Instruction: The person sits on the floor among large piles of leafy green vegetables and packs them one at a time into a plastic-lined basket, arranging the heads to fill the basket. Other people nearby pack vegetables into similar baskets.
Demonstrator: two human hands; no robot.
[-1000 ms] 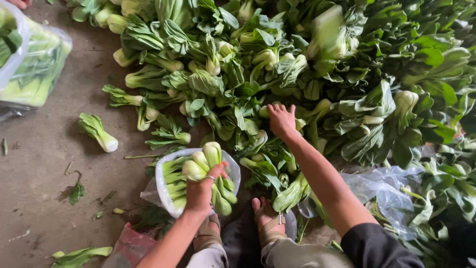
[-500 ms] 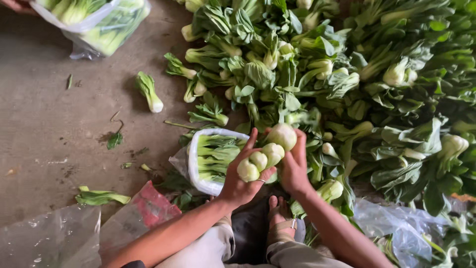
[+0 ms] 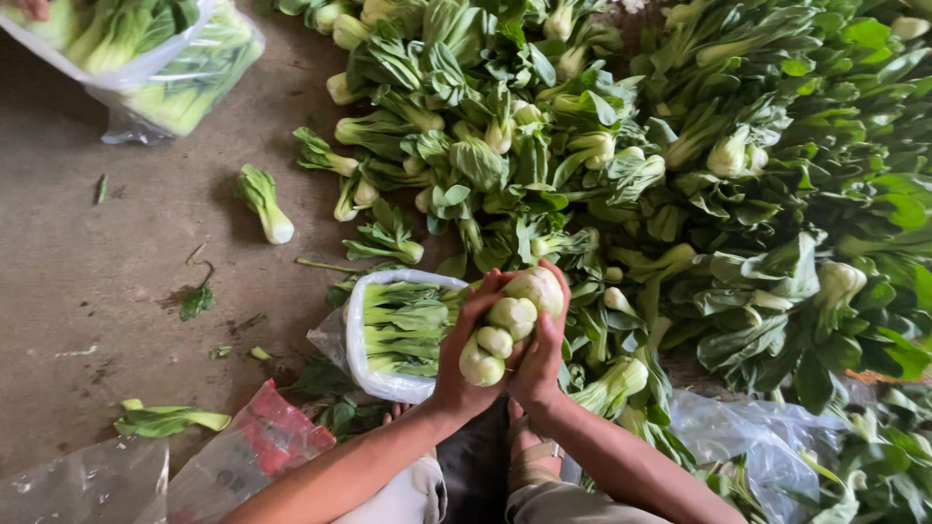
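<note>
both hands are busy here. the left hand [image 3: 464, 364] and right hand [image 3: 540, 361] are wrapped around a bundle of pale-stemmed green bok choy heads [image 3: 505, 325], white butts stacked up between the palms, leaves already poking into a clear plastic bag [image 3: 369, 335] lying open on the bare concrete floor [image 3: 116, 262]. so both hands are closed, gripping the same bundle, which sits just right of the bag's mouth, near the middle of the view.

the big heap of loose bok choy [image 3: 680, 165] fills everything from 12 to 4 o'clock. one stray bok choy head [image 3: 262, 202] lies alone at about 10 o'clock, and another filled plastic bag [image 3: 165, 68] sits up at 11 o'clock.

what could go wrong, imo: the heads are only squeezed between two palms, so one could easily slip out and roll onto the dirty floor. the bag mouth looks floppy with nothing holding it open, so leaves could catch on the rim and tear or fold. squeezing harder would probably bruise the stems.
</note>
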